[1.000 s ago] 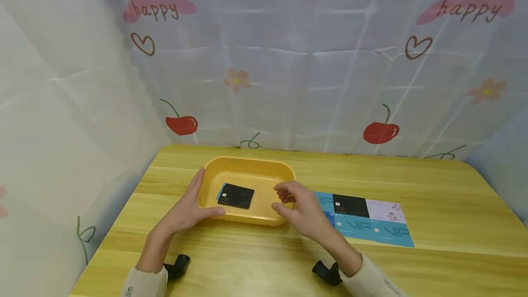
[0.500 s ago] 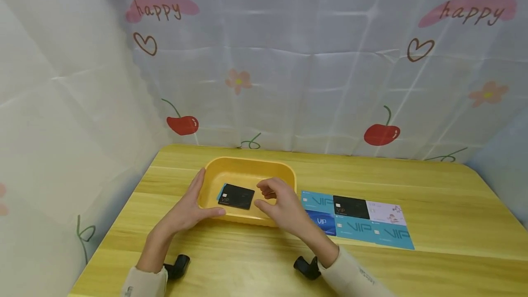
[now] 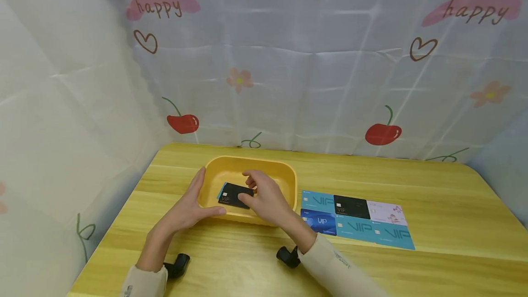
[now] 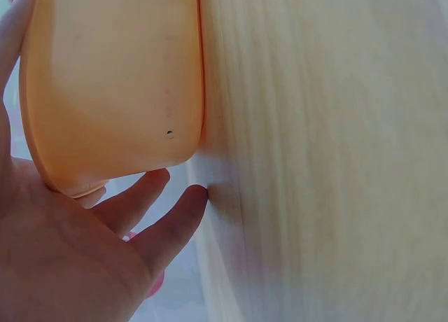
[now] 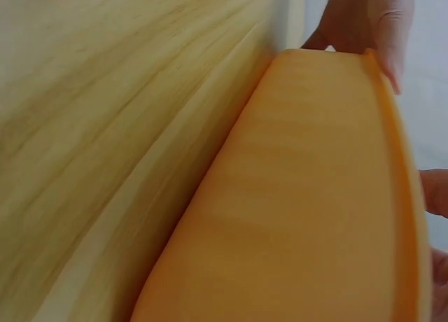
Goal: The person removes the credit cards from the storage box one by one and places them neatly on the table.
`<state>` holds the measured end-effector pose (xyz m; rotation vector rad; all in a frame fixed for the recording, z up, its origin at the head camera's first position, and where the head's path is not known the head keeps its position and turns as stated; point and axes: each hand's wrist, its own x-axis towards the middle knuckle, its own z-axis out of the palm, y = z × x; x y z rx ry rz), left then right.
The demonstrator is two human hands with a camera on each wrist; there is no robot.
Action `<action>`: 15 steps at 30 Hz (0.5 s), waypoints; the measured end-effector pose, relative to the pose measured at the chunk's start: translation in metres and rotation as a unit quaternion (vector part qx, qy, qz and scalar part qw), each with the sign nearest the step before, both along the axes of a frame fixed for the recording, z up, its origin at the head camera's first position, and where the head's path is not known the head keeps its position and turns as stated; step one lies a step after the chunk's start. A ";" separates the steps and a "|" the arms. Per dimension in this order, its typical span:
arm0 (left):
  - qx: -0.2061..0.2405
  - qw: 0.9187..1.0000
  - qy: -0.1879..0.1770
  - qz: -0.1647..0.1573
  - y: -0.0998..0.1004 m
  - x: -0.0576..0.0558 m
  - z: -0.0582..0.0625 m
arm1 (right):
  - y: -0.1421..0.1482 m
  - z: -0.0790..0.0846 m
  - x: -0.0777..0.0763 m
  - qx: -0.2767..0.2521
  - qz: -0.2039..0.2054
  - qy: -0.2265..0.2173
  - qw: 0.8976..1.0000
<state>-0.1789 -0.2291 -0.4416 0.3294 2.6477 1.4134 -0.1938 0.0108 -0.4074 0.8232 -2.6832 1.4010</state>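
Observation:
A yellow plastic tray (image 3: 264, 161) stands on the table. My left hand (image 3: 187, 210) holds its near left corner, thumb over the front rim and fingers spread along the left end. The left wrist view shows those fingers against the orange-looking tray wall (image 4: 119, 91). Inside the tray lies a black VIP card (image 3: 231, 191), overlapping a light blue card (image 3: 220, 190) that is mostly hidden. Over the tray's interior, my right hand (image 3: 266, 198) has its thumb and bent fingers at the black card's right end. The right wrist view shows mainly the tray's outer side (image 5: 301, 182).
Right of the tray, several cards lie in two rows, among them a dark blue card (image 3: 319, 222), a second black card (image 3: 352, 207) and a pale pink card (image 3: 386, 212). A patterned curtain (image 3: 313, 81) hangs behind the wooden table (image 3: 445, 196).
My right hand has moved left, from the tray's right rim to the black card, uncovering the cards beside the tray. The left hand and the tray have stayed in place.

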 end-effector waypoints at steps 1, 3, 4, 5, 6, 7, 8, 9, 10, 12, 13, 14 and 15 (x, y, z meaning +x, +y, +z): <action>0.000 1.000 0.001 0.000 0.000 0.000 0.001 | -0.002 -0.001 -0.002 0.012 -0.004 0.007 1.000; 0.002 1.000 0.002 0.000 0.000 0.000 0.001 | -0.007 -0.004 -0.006 0.040 -0.009 0.028 0.999; 0.002 1.000 0.003 -0.001 0.001 0.000 0.001 | -0.009 -0.005 -0.008 0.052 -0.011 0.038 0.998; 0.003 1.000 0.003 -0.001 0.001 0.000 0.001 | -0.011 -0.007 -0.010 0.064 -0.013 0.047 0.997; 0.002 1.000 0.003 -0.001 0.001 -0.001 0.001 | -0.012 -0.008 -0.011 0.073 -0.014 0.053 0.996; 0.001 1.000 0.003 -0.001 0.001 -0.001 0.001 | -0.014 -0.009 -0.013 0.081 -0.015 0.056 0.995; 0.001 1.000 0.002 -0.001 0.001 -0.001 0.001 | -0.015 -0.011 -0.015 0.088 -0.016 0.058 0.994; 0.001 1.000 0.001 -0.002 0.001 -0.001 0.001 | -0.017 -0.012 -0.016 0.094 -0.018 0.055 0.994; 0.002 1.000 0.000 -0.002 0.001 0.000 0.000 | -0.019 -0.013 -0.017 0.099 -0.018 0.051 0.994; 0.005 1.000 -0.001 -0.003 0.000 0.000 0.000 | -0.022 -0.014 -0.018 0.107 -0.019 0.042 0.993; 0.007 1.000 -0.002 -0.003 0.000 0.000 0.000 | -0.024 -0.015 -0.019 0.110 -0.019 0.038 0.993; 0.009 1.000 -0.002 -0.004 0.000 0.000 -0.001 | -0.026 -0.014 -0.020 0.114 -0.019 0.034 0.993; 0.011 1.000 -0.002 -0.004 0.001 0.001 -0.001 | -0.028 -0.014 -0.021 0.116 -0.019 0.029 0.993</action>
